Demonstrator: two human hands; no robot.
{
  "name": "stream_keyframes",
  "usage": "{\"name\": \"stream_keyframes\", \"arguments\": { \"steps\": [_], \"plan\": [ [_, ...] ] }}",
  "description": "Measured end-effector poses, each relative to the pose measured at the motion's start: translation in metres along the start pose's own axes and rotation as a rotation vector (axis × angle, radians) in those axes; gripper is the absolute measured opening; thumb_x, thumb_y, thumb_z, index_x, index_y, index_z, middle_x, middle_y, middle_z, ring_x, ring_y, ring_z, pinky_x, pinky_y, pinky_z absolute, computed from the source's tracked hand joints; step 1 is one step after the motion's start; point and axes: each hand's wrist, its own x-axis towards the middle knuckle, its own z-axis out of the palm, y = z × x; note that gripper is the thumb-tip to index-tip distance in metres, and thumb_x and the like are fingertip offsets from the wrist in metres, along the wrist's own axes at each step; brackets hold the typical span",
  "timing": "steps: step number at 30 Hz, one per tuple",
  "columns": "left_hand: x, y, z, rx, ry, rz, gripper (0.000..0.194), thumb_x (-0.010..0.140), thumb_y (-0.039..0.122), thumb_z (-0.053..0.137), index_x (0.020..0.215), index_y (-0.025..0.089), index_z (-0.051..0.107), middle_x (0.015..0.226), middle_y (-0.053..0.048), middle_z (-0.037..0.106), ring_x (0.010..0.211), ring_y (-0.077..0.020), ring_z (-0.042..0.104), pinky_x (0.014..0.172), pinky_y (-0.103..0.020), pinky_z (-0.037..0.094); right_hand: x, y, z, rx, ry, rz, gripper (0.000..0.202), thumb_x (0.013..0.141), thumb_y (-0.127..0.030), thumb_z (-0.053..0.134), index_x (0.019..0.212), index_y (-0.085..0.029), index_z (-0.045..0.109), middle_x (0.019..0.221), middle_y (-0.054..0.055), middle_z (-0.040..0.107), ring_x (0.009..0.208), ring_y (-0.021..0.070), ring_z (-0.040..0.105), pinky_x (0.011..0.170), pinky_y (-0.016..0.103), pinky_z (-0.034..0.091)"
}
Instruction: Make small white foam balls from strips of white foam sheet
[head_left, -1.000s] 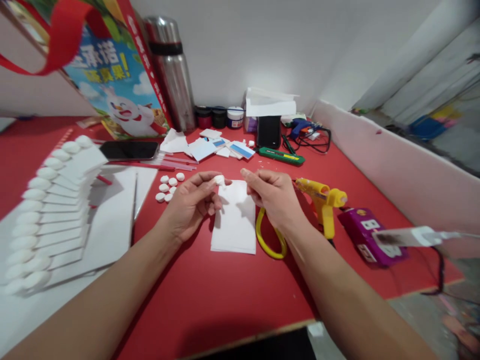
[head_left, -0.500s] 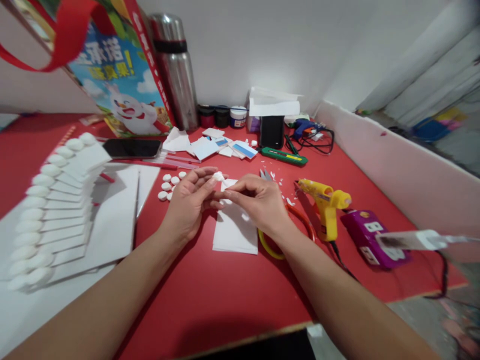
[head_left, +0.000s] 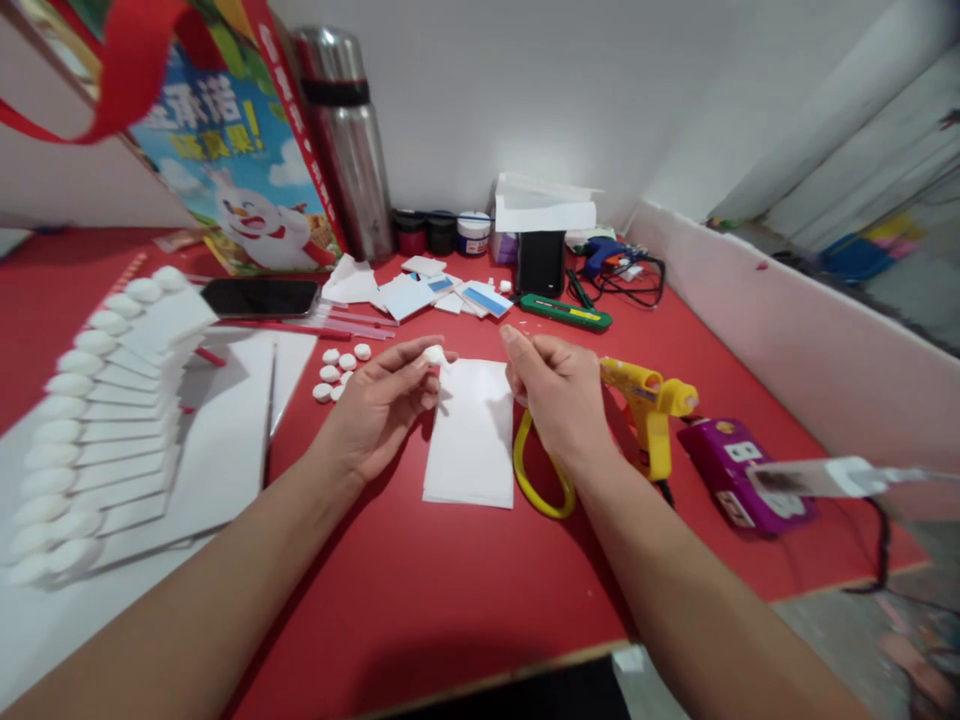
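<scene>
1. Slippage of the small white soft-looking lump (head_left: 433, 354): a possible fault, since only the fingertips of the left hand (head_left: 379, 408) support it; too hard a pinch could also deform it
2. Left hand: half curled, thumb and fingers closed on the lump, held near the far left corner of the stack of white rectangular sheets (head_left: 469, 450)
3. Right hand (head_left: 559, 395): fingers curled, thumb tip close by the index finger, well apart from the lump; whether they meet or hold anything cannot be told
4. Yellow loop-shaped handle (head_left: 520, 468), partly hidden by the right hand, and yellow glue gun (head_left: 656, 405) just beyond: either might be knocked if that wrist swung outward
5. Cluster of small white round discs (head_left: 330, 374), beside the left hand: a stray knuckle could scatter it
6. Curved row of overlapping white cards (head_left: 127, 430) edged with white round pads (head_left: 71, 386): an outward sweep of the left forearm could shift it
</scene>
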Motion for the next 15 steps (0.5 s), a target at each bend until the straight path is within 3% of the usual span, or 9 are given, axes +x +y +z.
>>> {"name": "stream_keyframes", "arguments": {
  "steps": [2, 4, 6, 10, 15],
  "plan": [
    [-0.0009, -0.0007, -0.0001, -0.016, -0.06, -0.017, 0.024, 0.08, 0.01, 0.075, 0.104, 0.011, 0.077, 0.091, -0.006, 0.074, 0.07, -0.0067, 0.064, 0.065, -0.015, 0.053, 0.0015, 0.0003, -0.0004, 0.066, 0.025, 0.014, 0.039, 0.088, -0.042, 0.069, 0.059, -0.019, 0.055, 0.054, -0.003, 0.048, 0.051, 0.0087, 0.042, 0.05, 0.024, 0.034],
    [-0.0024, -0.001, 0.0002, -0.014, -0.106, -0.041, 0.025, 0.08, 0.009, 0.076, 0.105, 0.011, 0.077, 0.097, -0.008, 0.075, 0.073, -0.0066, 0.064, 0.069, -0.015, 0.054, 0.0016, -0.0008, 0.0001, 0.124, 0.022, -0.002, 0.016, 0.08, -0.031, 0.075, 0.081, -0.019, 0.066, 0.071, -0.002, 0.062, 0.057, 0.0088, 0.049, 0.052, 0.023, 0.038],
    [-0.0038, -0.001, 0.0008, 0.002, -0.121, -0.065, 0.027, 0.079, 0.008, 0.076, 0.105, 0.011, 0.078, 0.101, -0.009, 0.075, 0.074, -0.0064, 0.063, 0.071, -0.014, 0.053, 0.0003, -0.0028, 0.001, 0.141, -0.041, -0.01, 0.02, 0.078, -0.024, 0.076, 0.096, -0.02, 0.068, 0.082, -0.001, 0.067, 0.06, 0.0086, 0.052, 0.055, 0.023, 0.041],
    [-0.0051, -0.0018, 0.0027, 0.057, -0.104, -0.063, 0.027, 0.075, 0.009, 0.08, 0.102, 0.012, 0.079, 0.096, -0.008, 0.076, 0.077, -0.0083, 0.066, 0.076, -0.016, 0.054, -0.004, -0.0043, 0.004, 0.068, -0.182, -0.045, 0.01, 0.084, -0.025, 0.071, 0.089, -0.016, 0.073, 0.079, 0.001, 0.069, 0.061, 0.0095, 0.055, 0.058, 0.025, 0.044],
    [-0.0055, -0.0033, 0.0034, 0.091, -0.07, -0.053, 0.029, 0.07, 0.012, 0.085, 0.098, 0.014, 0.081, 0.092, -0.005, 0.077, 0.079, -0.0088, 0.067, 0.08, -0.017, 0.054, -0.0056, -0.0004, 0.0071, -0.123, -0.197, -0.228, 0.005, 0.085, -0.02, 0.071, 0.085, -0.017, 0.075, 0.081, 0.003, 0.072, 0.073, 0.0128, 0.063, 0.065, 0.026, 0.047]
  ]
}}
